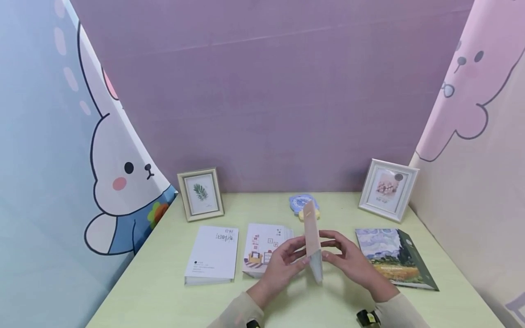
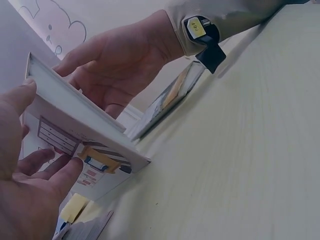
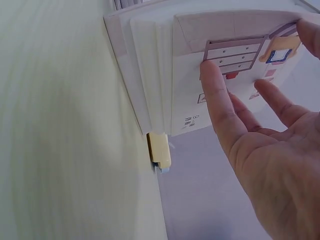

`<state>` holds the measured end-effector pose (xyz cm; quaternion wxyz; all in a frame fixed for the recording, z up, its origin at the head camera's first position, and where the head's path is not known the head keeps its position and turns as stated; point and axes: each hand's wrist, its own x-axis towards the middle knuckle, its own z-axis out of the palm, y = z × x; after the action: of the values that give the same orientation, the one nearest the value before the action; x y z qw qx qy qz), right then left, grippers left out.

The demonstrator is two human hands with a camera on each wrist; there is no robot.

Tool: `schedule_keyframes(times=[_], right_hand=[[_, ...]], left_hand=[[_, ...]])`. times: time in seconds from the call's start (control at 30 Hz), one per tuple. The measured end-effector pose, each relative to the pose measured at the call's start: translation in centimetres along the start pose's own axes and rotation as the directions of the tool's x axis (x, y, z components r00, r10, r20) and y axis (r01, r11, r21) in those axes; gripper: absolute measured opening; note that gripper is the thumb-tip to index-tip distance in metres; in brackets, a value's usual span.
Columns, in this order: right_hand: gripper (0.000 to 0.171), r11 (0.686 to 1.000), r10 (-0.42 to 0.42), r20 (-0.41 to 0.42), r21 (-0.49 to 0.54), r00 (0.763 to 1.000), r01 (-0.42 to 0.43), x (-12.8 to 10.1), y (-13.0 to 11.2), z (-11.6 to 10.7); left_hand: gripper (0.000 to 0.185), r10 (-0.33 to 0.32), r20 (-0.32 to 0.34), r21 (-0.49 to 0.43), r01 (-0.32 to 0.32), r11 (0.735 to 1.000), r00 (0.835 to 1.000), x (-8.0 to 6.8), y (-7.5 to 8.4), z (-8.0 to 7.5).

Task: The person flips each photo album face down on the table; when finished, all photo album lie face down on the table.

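A thin booklet (image 1: 313, 243) stands upright on its edge on the pale green table (image 1: 164, 282), held between both hands. My left hand (image 1: 293, 253) grips it, with the thumb on its upper edge and the fingers (image 2: 62, 172) on the illustrated cover (image 2: 75, 142). My right hand (image 1: 334, 248) is at the opposite face. Its fingers (image 3: 215, 95) are straight and spread, and the index tip touches the cover (image 3: 240, 50).
A white booklet (image 1: 213, 253) and a stack of illustrated booklets (image 1: 260, 248) lie to the left. A painted-cover book (image 1: 393, 257) lies to the right. Two photo frames (image 1: 201, 193) (image 1: 388, 189) and a blue round object (image 1: 299, 201) stand by the purple back wall.
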<state>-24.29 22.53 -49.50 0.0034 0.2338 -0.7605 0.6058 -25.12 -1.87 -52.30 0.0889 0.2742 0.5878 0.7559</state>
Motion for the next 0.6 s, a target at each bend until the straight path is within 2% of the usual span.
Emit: schedule_keyframes(times=[0.33,0.6], right_hand=[[0.047,0.989,0.035,0.020,0.144,0.999,-0.037,0.0,0.3,-0.6],[0.053,0.976,0.173,-0.008,0.137,0.985,-0.170,-0.2,-0.8,-1.9]], left_hand=[[0.054,-0.012,0.060,0.069,0.008,0.998,0.998,0.0,0.0,0.2],[0.055,-0.085,0.125,0.146,0.067,0.987,0.989,0.2,-0.2,0.7]])
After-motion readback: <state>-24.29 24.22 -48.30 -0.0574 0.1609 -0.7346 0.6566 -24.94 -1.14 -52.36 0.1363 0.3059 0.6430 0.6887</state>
